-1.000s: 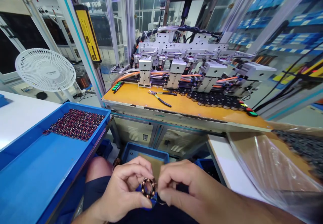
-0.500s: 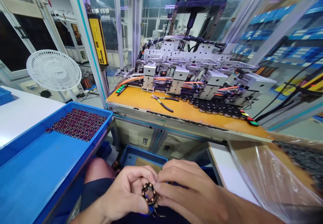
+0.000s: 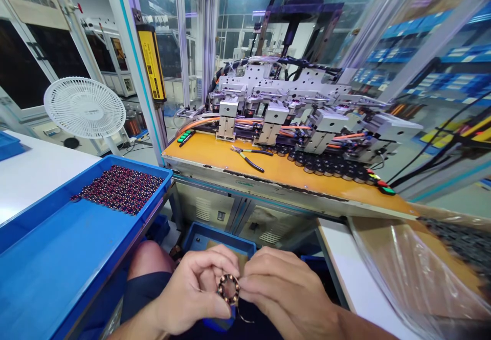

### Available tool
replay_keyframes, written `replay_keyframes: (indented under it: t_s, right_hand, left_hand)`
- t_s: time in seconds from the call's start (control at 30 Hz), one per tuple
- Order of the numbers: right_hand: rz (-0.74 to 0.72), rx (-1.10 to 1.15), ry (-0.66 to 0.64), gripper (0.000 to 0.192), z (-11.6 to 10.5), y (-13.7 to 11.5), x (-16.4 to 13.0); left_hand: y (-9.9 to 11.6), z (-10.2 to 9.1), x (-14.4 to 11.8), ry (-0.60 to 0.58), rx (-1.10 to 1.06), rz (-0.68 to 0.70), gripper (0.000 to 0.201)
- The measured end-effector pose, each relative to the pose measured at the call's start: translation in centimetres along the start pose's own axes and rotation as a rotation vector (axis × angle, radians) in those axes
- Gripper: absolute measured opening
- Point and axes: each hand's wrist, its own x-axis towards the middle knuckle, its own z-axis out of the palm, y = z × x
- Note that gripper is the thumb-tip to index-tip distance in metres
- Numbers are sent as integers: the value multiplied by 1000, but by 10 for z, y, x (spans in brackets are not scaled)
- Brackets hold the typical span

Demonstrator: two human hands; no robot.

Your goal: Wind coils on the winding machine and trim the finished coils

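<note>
Hands stay together: left hand [image 3: 194, 291] and right hand [image 3: 282, 291] pinch the coil ring [image 3: 229, 288], now slightly higher.

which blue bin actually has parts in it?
The big blue tray left of the left hand: wound parts piled at its far end. The small blue bin below shows none.

The fingers of the left hand [image 3: 194, 291] and right hand [image 3: 286, 291] cover the sides of the little coil ring [image 3: 229, 289], a thin wire below the fingertips is too small to make out, and both arms are cut off by the bottom edge.
</note>
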Motion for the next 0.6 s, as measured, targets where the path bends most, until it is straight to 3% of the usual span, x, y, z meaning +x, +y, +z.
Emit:
replay_keyframes:
  t_s: [0.17,0.23,0.3,0.4,0.6]
  right_hand:
    - [134,-20,137,14,16,-1,-12]
    - [114,-74,152,11,19,1,-17]
    - [86,-113,118,9,18,2,-21]
    - [68,-145,81,11,15,3,-25]
    - [107,-285,142,12,19,1,-25]
  left_hand:
    - [-4,0,-3,67,263,214,42]
    - [-3,-1,-5,99,272,183,51]
    - [-1,-3,-7,107,260,54,50]
    - [2,-3,-11,109,270,-109,27]
    - [-1,3,-12,120,183,-16,15]
